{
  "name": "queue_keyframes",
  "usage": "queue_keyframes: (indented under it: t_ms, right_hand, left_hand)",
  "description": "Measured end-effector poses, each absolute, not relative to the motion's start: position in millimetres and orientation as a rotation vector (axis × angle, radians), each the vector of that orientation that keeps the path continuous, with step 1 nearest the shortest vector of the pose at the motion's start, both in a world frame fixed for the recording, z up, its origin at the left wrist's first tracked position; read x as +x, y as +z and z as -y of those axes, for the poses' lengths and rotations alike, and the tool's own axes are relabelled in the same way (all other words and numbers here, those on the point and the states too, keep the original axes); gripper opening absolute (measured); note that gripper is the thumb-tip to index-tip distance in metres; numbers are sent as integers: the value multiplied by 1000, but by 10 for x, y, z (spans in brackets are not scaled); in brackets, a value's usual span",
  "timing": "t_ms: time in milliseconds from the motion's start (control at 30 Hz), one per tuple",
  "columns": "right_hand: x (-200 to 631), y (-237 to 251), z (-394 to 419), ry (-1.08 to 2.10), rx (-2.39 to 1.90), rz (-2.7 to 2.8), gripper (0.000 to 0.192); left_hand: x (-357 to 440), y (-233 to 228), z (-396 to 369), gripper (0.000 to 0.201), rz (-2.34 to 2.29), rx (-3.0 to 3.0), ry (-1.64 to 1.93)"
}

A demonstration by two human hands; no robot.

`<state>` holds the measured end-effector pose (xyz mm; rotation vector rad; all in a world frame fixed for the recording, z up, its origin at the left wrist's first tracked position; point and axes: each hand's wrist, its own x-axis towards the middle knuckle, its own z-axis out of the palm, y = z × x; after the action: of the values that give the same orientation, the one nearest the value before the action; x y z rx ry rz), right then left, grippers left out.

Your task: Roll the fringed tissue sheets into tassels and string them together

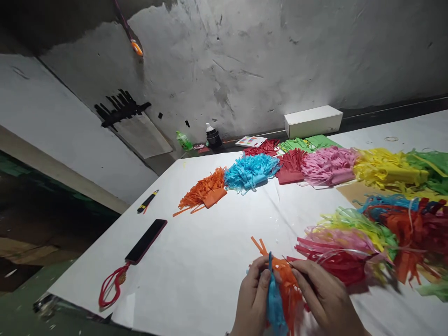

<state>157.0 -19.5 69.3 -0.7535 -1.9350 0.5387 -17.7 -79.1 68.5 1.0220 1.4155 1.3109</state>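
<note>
Head view: at the near table (196, 261) edge, an orange fringed paper tassel (289, 284) and a blue paper tassel (274, 303) are pinched together between the left hand (252, 298) and right hand (324, 298), fingers closed around them. Just right, a multicoloured tassel garland (367, 242) is laid. A phone (146, 241) with a red strap is seen far left. No legible writing is made out.

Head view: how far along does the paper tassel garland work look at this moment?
Done: a strung run of mixed-colour tassels trails right from the hands. In hand: left hand pinches a blue tassel, right hand an orange tassel. Left: loose piles on the table, namely orange, blue, red, pink, yellow.
</note>
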Motion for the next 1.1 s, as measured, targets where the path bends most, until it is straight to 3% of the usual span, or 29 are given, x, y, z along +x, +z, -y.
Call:
queue_keyframes:
  t_ms: [233,400,1100]
  right_hand:
    - [1531,801,214,706,-674,1963,19]
    - [1541,731,239,715,-688,1889,16]
    - [1547,779,243,772,-764,1930,17]
  left_hand:
    - [-181,797,770,34,-1148,684,1309]
    - [-158,762,714,44,-1020,466,1329]
    - [-146,720,691,39,-934,462,1291]
